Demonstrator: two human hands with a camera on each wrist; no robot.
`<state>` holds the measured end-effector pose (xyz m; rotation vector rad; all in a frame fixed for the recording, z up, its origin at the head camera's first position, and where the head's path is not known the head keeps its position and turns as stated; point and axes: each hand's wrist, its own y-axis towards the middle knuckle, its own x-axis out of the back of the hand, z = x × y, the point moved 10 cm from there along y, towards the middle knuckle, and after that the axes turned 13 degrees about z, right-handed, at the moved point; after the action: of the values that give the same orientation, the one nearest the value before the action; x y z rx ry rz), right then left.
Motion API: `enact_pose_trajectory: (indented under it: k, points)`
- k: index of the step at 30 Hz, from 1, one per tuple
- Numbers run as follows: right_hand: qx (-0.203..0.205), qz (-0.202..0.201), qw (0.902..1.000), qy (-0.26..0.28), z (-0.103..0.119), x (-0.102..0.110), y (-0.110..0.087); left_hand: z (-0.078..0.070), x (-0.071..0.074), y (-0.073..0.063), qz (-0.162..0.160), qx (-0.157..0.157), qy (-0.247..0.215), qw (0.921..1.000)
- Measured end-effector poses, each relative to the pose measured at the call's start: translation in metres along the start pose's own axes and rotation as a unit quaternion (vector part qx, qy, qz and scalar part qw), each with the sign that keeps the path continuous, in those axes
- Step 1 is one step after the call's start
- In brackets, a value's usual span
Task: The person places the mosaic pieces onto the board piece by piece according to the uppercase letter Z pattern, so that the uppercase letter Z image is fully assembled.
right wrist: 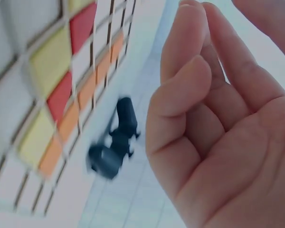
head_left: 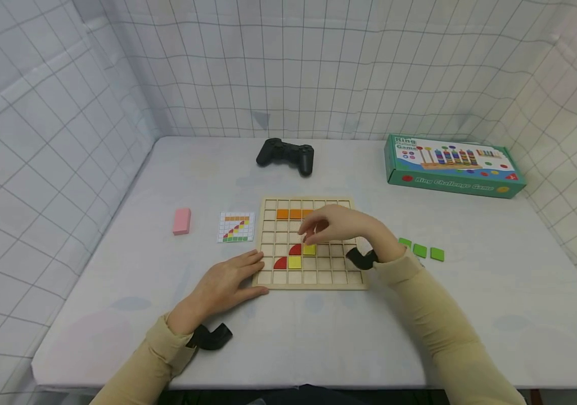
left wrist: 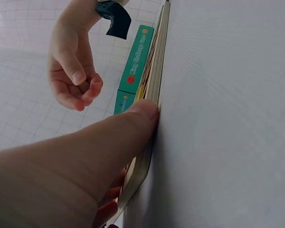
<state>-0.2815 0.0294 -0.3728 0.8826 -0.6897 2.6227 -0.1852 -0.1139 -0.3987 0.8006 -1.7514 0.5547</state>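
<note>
A wooden grid board (head_left: 336, 278) lies on the table with orange squares (head_left: 282, 214) in an upper row. Lower down, red quarter-circle tiles (head_left: 280, 263) sit beside yellow squares (head_left: 294, 262). My left hand (head_left: 225, 284) rests at the board's lower left corner; in the left wrist view its thumb (left wrist: 145, 108) touches the board's edge. Over the middle of the board hovers my right hand (head_left: 336, 224), fingers loosely bent. Nothing shows between those fingers (right wrist: 183, 42) in the right wrist view. The hand covers part of the orange row and some cells.
Left of the board lie a printed pattern card (head_left: 236, 227) and a pink block (head_left: 181, 221). Several green square tiles (head_left: 419, 250) lie to the right, close to my right forearm. Farther back are a black game controller (head_left: 285, 155) and a green Ring Challenge Game box (head_left: 452, 167).
</note>
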Motion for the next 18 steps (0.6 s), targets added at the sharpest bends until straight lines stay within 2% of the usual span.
enact_pose_trajectory:
  k: [3, 10, 18]
  points:
    - [-0.002, -0.02, 0.9997, 0.017, -0.009, 0.009, -0.02, 0.0, 0.0, -0.001, -0.002, -0.001, -0.001, 1.0]
    - [-0.039, -0.067, 0.9962, 0.039, -0.039, 0.023, -0.065, 0.001, 0.001, -0.001, -0.006, -0.001, -0.002, 1.0]
    - [-0.042, -0.08, 0.9937, 0.065, -0.062, 0.02, -0.1, 0.001, 0.002, -0.002, -0.011, -0.003, -0.002, 0.9999]
